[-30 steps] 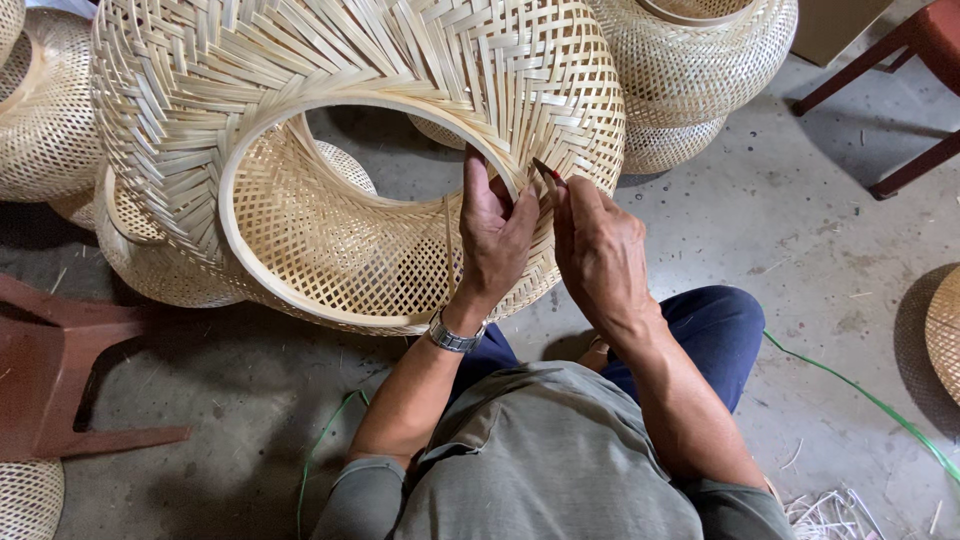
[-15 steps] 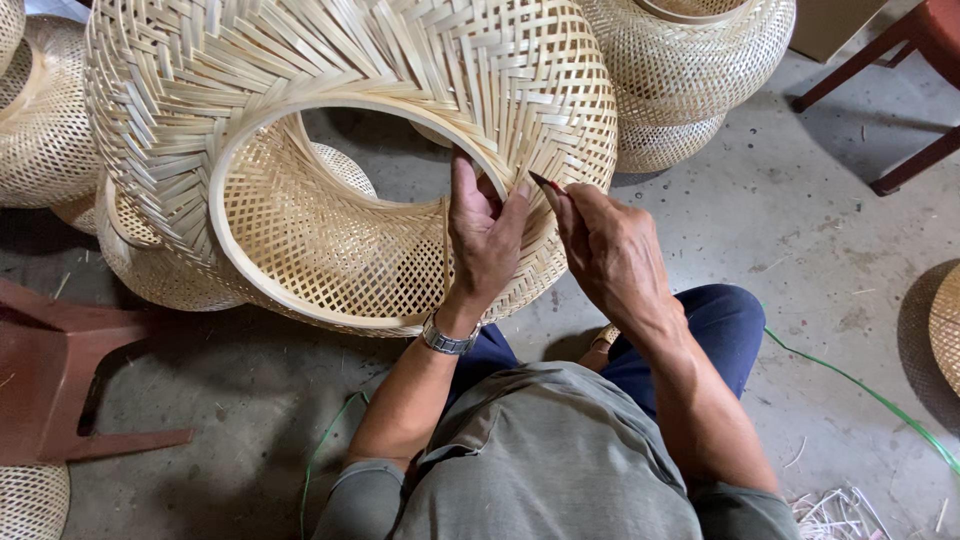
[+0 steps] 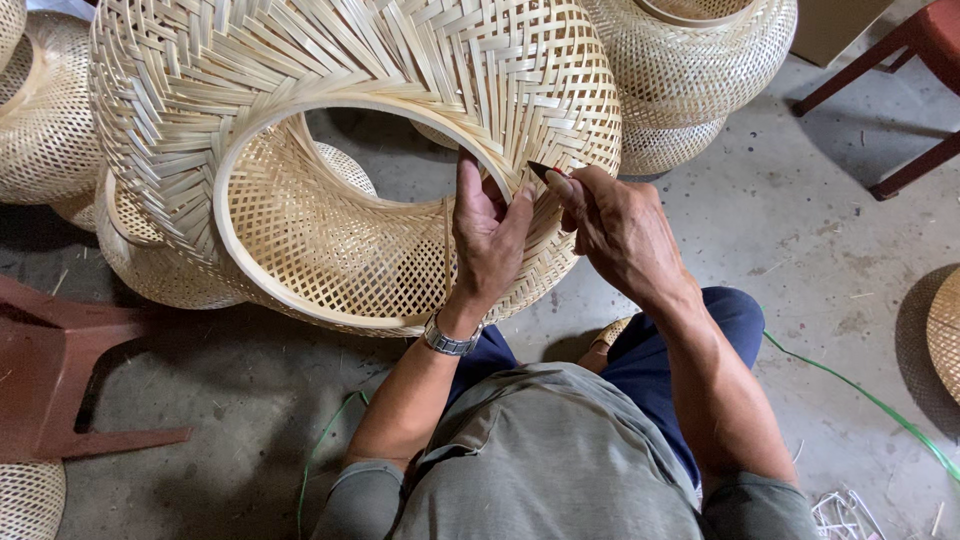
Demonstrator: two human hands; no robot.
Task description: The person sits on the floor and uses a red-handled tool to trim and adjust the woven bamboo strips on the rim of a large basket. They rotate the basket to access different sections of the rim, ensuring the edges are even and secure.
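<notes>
The right hand [image 3: 622, 232] is clenched on a small dark blade [image 3: 540, 172], pinched between thumb and forefinger so that only its pointed tip shows, aimed left and slightly far. That tip sits at the woven edge of the basket [image 3: 350, 90], just right of the rim [image 3: 300, 110], where the flat diagonal strips fold over the hoop.

The left hand [image 3: 488, 232] grasps the same stretch of rim from the near side: the thumb points up along the inner face of the hoop, and the fingers curl over the edge towards the blade. The two hands are almost touching, the left a shade nearer the hoop, the right on the outer weave. A watch [image 3: 450, 340] circles the left wrist.

The basket lies on its side on the floor [image 3: 800, 260] with its mouth open towards the person, so its long axis runs from near to far; the rim curves away left from the grip. Inside shows a finer open lattice.

More baskets [image 3: 700, 60] stand far right and far left. A red stool [image 3: 60, 370] sits near left, a chair leg [image 3: 860, 70] far right, and a green cord [image 3: 860, 395] trails near right.
</notes>
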